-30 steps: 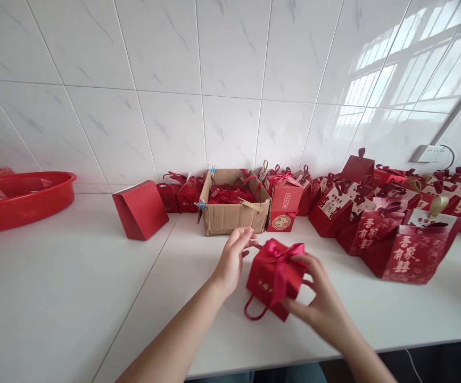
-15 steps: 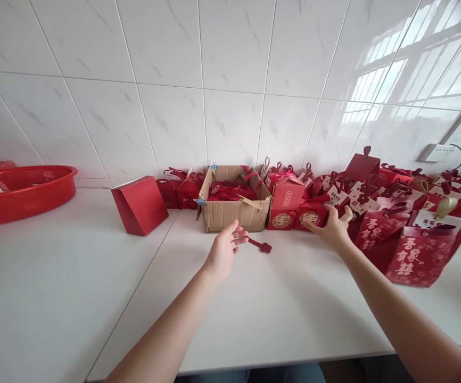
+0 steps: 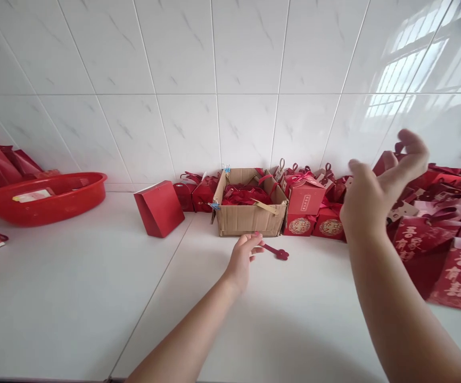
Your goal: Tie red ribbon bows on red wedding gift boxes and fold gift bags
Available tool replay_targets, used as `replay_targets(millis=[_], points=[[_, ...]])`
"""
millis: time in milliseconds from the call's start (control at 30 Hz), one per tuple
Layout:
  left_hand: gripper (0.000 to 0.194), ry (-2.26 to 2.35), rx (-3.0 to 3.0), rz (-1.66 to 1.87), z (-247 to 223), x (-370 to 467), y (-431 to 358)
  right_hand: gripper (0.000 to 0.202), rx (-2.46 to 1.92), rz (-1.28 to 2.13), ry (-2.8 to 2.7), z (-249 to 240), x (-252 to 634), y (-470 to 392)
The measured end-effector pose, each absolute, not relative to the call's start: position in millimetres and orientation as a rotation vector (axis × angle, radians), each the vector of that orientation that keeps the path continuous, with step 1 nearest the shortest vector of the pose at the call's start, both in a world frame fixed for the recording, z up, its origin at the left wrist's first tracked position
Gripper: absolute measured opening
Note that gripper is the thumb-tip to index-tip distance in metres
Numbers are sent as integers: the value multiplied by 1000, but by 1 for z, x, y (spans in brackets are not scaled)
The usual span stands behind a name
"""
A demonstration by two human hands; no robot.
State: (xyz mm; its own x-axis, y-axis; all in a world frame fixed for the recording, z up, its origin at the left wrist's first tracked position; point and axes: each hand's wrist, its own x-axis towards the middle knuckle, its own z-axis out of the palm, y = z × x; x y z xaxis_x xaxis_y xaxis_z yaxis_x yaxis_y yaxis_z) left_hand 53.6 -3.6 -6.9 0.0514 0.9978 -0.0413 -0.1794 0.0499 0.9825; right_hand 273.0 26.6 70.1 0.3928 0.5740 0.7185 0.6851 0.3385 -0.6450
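Observation:
My left hand [image 3: 245, 255] is closed in a pinch on a dark red flower-ended strap [image 3: 280, 254], held over the white table in front of an open cardboard box [image 3: 250, 221]. Dark red ribbons [image 3: 238, 195] lie heaped inside that box. To the right, my right hand [image 3: 380, 186] is raised with thumb and fingers apart and nothing visible in it. It hovers in front of the crowded red gift boxes, hiding some of them. Nearest to its left are stacked red boxes [image 3: 306, 197], the lower ones bearing gold round emblems.
A plain red folded box [image 3: 159, 208] stands left of the cardboard box. Farther left is a red plastic basket [image 3: 66, 205] holding papers. Red gift bags with white characters [image 3: 460, 276] stand at right. A tiled wall [image 3: 182, 127] backs the white table [image 3: 154, 319].
My right hand has lifted up and away from the red boxes, its fingers spread. My left hand keeps the flower-ended strap. The view has turned left, showing more of the basket.

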Motion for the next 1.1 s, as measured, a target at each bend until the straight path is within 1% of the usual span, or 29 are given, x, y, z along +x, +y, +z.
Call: replay_targets(millis=[167, 300, 333, 433, 500, 633, 733, 800, 867, 933, 1033, 1100], points=[[13, 1144, 1380, 1510, -4, 46, -5, 53, -1121, -48, -1233, 87, 255, 19], [8, 1135, 1755, 1579, -9, 46, -8, 41, -883, -39, -1057, 100, 239, 23], [8, 1137, 1847, 1562, -11, 48, -8, 37, -925, 25, -1091, 101, 236, 27], [9, 1132, 1971, 1459, -17, 54, -10, 26, -1169, 242, -1442, 95, 225, 43], [10, 1117, 1984, 1415, -19, 57, -11, 27, -1292, 230, -1714, 86, 216, 52], [10, 1120, 1932, 1413, -19, 58, -12, 33, -1321, 155, -1970, 71, 196, 56], [9, 1157, 1813, 1442, -19, 55, -9, 39, -1394, 178, -2190, 67, 188, 52], [16, 1191, 1694, 1451, -21, 52, -5, 30, -1462, 221, -2321, 69, 188, 46], [27, 1214, 1578, 1439, -22, 50, -1, 20, -1519, 269, -2417, 74, 190, 40], [35, 1223, 1497, 1430, -22, 48, 1, 15, -1563, 315, -2476, 79, 191, 34], [40, 1219, 1424, 1438, -19, 47, 2, 24, -1614, 350, -2509, 82, 189, 27], [46, 1191, 1378, 1399, -16, 47, 1, 28, -1638, 355, -2505, 81, 186, 24]])
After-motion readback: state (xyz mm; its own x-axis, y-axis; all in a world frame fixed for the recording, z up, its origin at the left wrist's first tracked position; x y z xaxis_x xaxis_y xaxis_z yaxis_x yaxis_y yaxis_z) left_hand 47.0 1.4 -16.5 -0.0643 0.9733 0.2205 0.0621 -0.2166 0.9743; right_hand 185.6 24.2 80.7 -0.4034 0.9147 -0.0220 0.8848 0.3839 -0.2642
